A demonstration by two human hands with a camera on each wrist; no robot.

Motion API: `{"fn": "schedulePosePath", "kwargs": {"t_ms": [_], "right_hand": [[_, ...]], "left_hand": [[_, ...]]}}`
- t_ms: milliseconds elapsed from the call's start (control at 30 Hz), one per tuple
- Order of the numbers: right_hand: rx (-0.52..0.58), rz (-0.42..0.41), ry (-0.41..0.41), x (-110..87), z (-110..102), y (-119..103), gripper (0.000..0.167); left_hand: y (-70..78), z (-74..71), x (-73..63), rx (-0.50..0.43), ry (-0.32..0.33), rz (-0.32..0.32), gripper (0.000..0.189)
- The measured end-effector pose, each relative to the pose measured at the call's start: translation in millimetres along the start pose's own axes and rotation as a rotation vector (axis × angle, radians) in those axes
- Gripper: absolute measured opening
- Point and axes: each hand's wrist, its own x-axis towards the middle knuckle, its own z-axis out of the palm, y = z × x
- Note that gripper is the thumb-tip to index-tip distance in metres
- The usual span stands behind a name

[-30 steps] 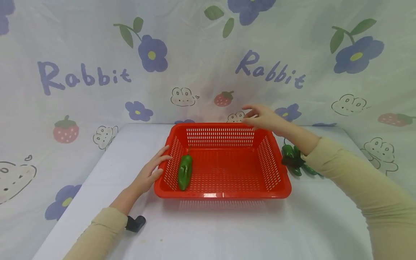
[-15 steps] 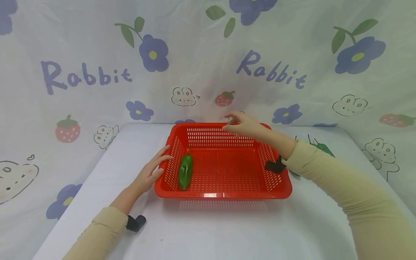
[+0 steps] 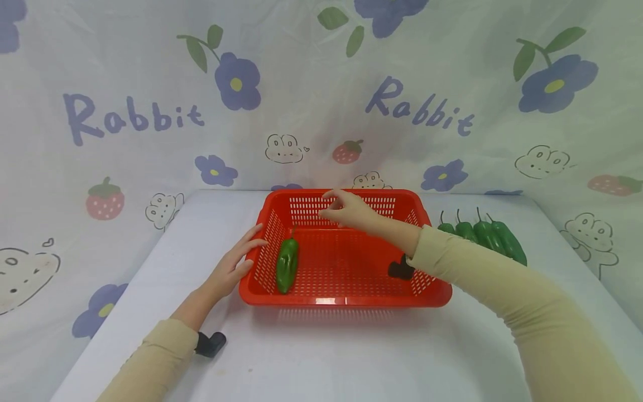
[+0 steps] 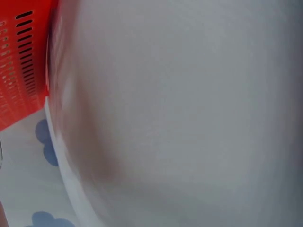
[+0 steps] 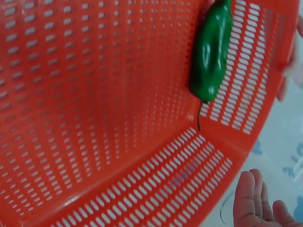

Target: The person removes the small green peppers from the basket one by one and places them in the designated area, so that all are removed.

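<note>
A red plastic basket (image 3: 345, 302) with slotted walls stands on the table. Inside it, along the left wall, lies one green pepper (image 3: 287, 267), its stem toward the back. My left hand (image 3: 232, 267) rests on the basket's left rim with its fingers extended over the edge. Over the back part of the basket hovers my right hand (image 3: 350, 212), fingers loosely bent and nothing between them. The right wrist view shows the pepper (image 5: 210, 54) against the slotted wall and the right hand's fingers (image 5: 245, 198) at the lower right. The left wrist view catches only a basket corner (image 4: 23, 90).
Several green peppers (image 3: 508, 241) lie side by side to the right of the basket, partly hidden by the right sleeve (image 3: 482, 268). A white printed cloth (image 3: 311, 84) hangs behind the table (image 3: 321, 357). Each wrist carries a black camera mount (image 3: 211, 344).
My right hand has moved left and slightly down, from the basket's back right corner to over its back middle. More of the right-hand peppers now show. The left hand has stayed put.
</note>
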Motion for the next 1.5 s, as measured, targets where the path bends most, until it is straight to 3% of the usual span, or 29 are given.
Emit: {"fn": "schedulePosePath", "kwargs": {"t_ms": [100, 367, 633, 867, 1133, 1500], "right_hand": [[-0.014, -0.003, -0.010, 3.1, 7.9, 0.4, 0.048], [0.015, 0.007, -0.034, 10.2, 23.3, 2.9, 0.049], [0.034, 0.056, -0.068, 14.2, 38.6, 8.1, 0.052], [0.085, 0.114, -0.079, 20.4, 51.4, 11.4, 0.053], [0.055, 0.177, -0.076, 28.7, 66.8, 17.1, 0.054], [0.005, 0.203, -0.101, 32.5, 80.4, 19.9, 0.054]], "left_hand": [[9.7, -1.6, 1.2, 0.002, -0.004, -0.010, 0.039], [10.5, -2.0, 1.7, 0.000, -0.007, -0.008, 0.038], [-28.9, 2.5, -2.6, -0.007, -0.006, -0.003, 0.042], [-31.1, 2.0, -3.5, -0.022, -0.013, 0.006, 0.041], [-32.1, 1.9, -3.2, -0.018, -0.017, 0.008, 0.041], [-32.0, 2.1, -3.6, -0.018, -0.017, 0.006, 0.041]]}}
